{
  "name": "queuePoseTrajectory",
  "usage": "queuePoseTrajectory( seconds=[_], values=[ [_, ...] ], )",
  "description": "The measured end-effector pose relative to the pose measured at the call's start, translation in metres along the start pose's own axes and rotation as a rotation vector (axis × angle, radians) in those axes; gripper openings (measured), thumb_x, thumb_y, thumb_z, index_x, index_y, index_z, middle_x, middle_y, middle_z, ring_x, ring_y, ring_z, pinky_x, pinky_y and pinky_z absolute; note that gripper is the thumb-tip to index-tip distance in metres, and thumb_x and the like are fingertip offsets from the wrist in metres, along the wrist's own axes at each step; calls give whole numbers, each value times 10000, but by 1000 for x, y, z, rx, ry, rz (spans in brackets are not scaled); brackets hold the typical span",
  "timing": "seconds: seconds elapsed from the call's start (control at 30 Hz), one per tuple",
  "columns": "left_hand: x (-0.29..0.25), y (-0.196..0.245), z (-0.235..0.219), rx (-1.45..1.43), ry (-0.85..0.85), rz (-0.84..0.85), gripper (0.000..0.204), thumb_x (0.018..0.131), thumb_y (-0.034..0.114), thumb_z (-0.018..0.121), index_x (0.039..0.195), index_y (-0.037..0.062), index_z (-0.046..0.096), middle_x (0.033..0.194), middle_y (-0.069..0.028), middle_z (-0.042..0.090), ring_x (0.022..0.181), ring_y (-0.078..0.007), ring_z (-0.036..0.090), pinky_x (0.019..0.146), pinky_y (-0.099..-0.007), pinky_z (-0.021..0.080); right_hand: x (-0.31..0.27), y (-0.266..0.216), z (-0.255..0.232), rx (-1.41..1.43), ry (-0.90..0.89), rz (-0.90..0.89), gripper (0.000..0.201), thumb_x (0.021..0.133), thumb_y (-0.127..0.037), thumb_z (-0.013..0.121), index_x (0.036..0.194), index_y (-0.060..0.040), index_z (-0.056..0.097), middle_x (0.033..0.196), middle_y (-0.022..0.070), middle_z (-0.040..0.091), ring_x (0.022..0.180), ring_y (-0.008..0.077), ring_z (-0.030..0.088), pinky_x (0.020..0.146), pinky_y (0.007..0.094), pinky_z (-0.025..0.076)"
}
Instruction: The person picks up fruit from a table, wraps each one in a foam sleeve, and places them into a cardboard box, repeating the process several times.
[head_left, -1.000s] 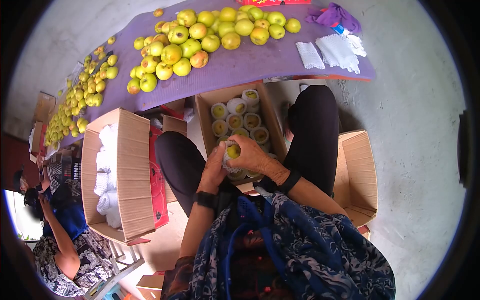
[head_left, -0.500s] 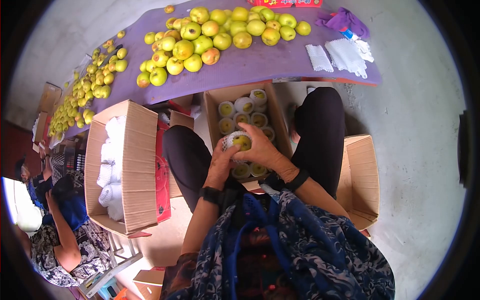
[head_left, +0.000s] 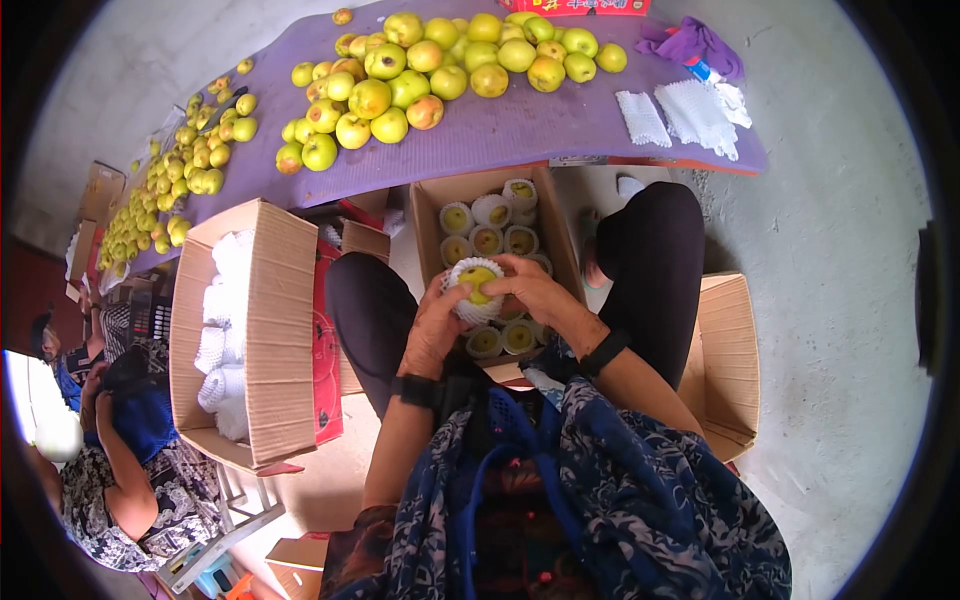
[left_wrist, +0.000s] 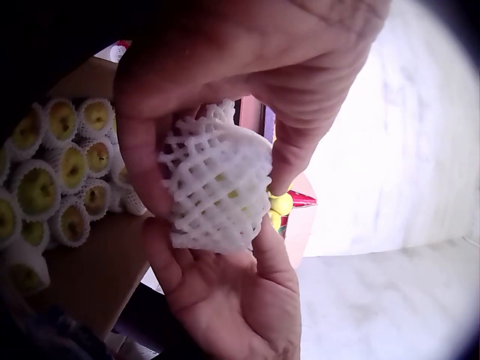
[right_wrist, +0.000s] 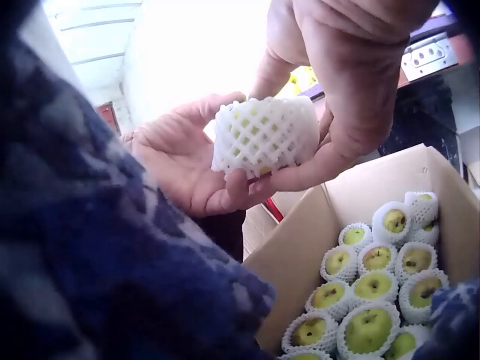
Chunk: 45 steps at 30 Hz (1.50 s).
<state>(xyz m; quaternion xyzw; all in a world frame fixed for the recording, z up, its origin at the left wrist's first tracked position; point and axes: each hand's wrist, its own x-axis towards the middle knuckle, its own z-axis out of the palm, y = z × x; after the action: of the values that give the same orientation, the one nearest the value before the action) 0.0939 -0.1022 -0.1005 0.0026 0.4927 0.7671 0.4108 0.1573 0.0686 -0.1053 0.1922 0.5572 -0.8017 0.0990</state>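
Note:
Both hands hold one green apple in a white foam net above the open cardboard box between my knees. My left hand cups it from the left and below, fingers curled round the net. From the right, my right hand grips it, thumb and fingers wrapped over the net. Several netted apples stand packed in rows in the box.
Loose green apples cover a purple mat, with spare foam nets at its right end. A carton of nets stands at my left, another carton at my right. Another person sits lower left.
The netted apple has been turned so its open top faces up and sits slightly farther left. Both hands stayed on it over the box.

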Motion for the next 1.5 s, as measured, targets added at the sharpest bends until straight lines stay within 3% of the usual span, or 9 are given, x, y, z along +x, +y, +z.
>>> queuePoseTrajectory(
  seconds=[0.07, 0.23, 0.27, 0.37, 0.6, 0.87, 1.33, 1.43, 1.5],
  values=[
    [-6, 8, 5, 3, 26, -12, 586, 810, 229, 675, 1305, 36, 427, 1185, -111, 545, 1070, -264, 567, 852, -386, 503, 2, -5, 3, -6, 27, 23, 576, 770, -154, 679, 1287, -16, 465, 1125, 111, 581, 995, 209, 587, 750, 322, 511],
    [-3, 23, -4, 1037, 382, 523, 646, 776, 311, 710, 1301, 17, 476, 1116, -188, 595, 994, -316, 599, 811, -376, 499, 13, -18, -4, -126, 54, 43, 596, 755, -161, 693, 1284, -5, 466, 1121, 107, 589, 988, 199, 588, 729, 316, 504],
    [3, 29, -9, 1000, 221, 377, 670, 774, 349, 717, 1287, -13, 484, 1043, -154, 608, 873, -194, 612, 683, -312, 508, 19, -15, -7, -169, 42, 35, 611, 751, -169, 700, 1288, -4, 462, 1126, 109, 589, 985, 203, 589, 731, 321, 501],
    [18, 26, -5, 1117, 129, 288, 637, 761, 310, 719, 1252, -36, 508, 909, -130, 640, 752, -173, 623, 586, -287, 505, 30, -9, -16, -219, 42, 41, 633, 743, -181, 712, 1292, 3, 457, 1131, 114, 588, 978, 211, 589, 733, 333, 496],
    [57, 22, -2, 1018, 50, -20, 584, 739, 257, 721, 1202, -51, 544, 885, -108, 646, 731, -171, 624, 536, -286, 520, 46, 6, -35, -31, 48, 151, 630, 749, -167, 704, 1295, 21, 449, 1110, 124, 584, 988, 214, 575, 746, 360, 496],
    [117, 6, -10, 698, 28, -160, 688, 783, 232, 711, 1347, 18, 380, 1161, -137, 563, 989, -244, 600, 662, -370, 571, 79, 11, -52, 155, 116, 139, 563, 790, -186, 678, 1279, -6, 466, 1119, 120, 579, 1007, 237, 574, 801, 410, 488],
    [159, -29, -35, 351, 396, -64, 667, 760, 204, 705, 1318, 19, 391, 1204, -142, 528, 1054, -272, 560, 727, -397, 552, 161, 76, -89, 302, 416, 274, 540, 913, -370, 541, 1338, -53, 437, 1248, 133, 541, 1136, 312, 515, 904, 503, 427],
    [164, -26, -37, 361, 423, -13, 670, 753, 201, 716, 1305, 5, 391, 1197, -154, 523, 1021, -270, 575, 693, -378, 564, 191, 110, -108, 80, 265, 303, 474, 906, -303, 512, 1324, -83, 477, 1268, 133, 550, 1165, 320, 515, 930, 477, 424],
    [168, -27, -37, 382, 451, -8, 659, 753, 196, 717, 1295, -1, 397, 1177, -157, 534, 987, -266, 590, 669, -369, 568, 204, 110, -111, -1379, 9, 87, 349, 850, -191, 538, 1169, -59, 588, 1125, 182, 612, 1032, 332, 587, 860, 437, 479]
  ],
)
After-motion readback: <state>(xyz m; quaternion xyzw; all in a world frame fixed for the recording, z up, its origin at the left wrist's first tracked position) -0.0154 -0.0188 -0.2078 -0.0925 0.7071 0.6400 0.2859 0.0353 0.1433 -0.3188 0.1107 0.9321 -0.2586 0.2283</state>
